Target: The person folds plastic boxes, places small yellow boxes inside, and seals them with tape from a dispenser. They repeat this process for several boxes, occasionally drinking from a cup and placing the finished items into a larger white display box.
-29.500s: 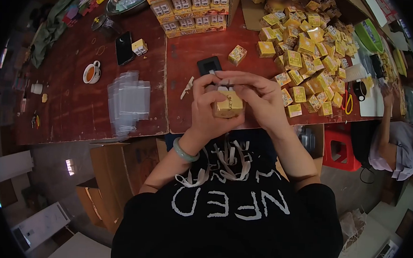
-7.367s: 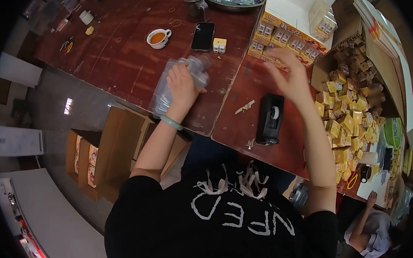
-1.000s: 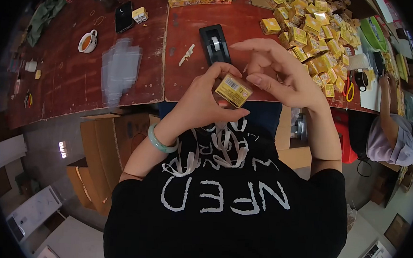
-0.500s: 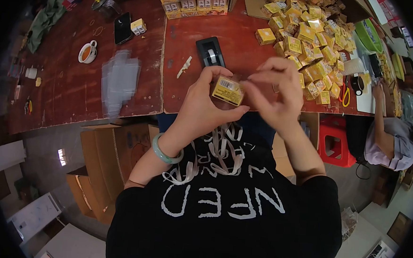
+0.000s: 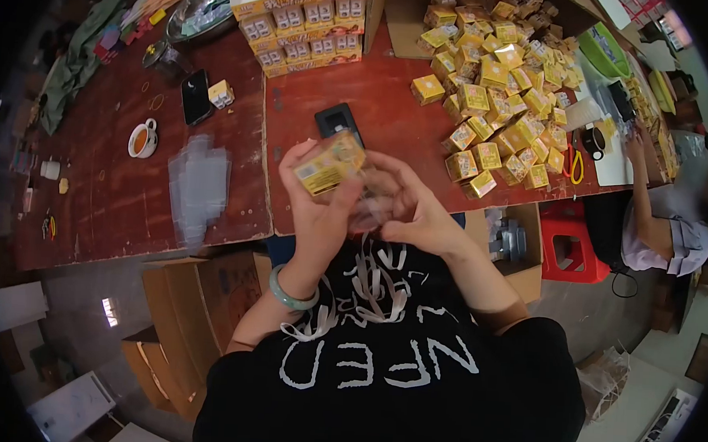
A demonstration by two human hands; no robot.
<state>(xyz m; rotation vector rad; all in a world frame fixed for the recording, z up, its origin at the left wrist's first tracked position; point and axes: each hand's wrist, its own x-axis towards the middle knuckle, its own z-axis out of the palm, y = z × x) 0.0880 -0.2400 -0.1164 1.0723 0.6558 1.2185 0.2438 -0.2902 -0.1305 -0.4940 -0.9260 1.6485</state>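
Observation:
My left hand is closed around a small yellow printed box, tilted, with a barcode and dark text on one side. Close beside it is my right hand, its fingers curled and smeared by motion. Something clear and shiny shows between the right fingers, too blurred to name. Behind the box, a black tape dispenser lies on the red table, partly hidden by the box and hands.
A heap of yellow boxes covers the right rear. Display cartons stand at the back. Flat clear plastic sheets, a phone and a cup lie left. Another person's arm is at far right.
The yellow box has moved left and been tilted in my left hand. My right hand has come lower and closer in, its fingers now curled. The camera view has shifted.

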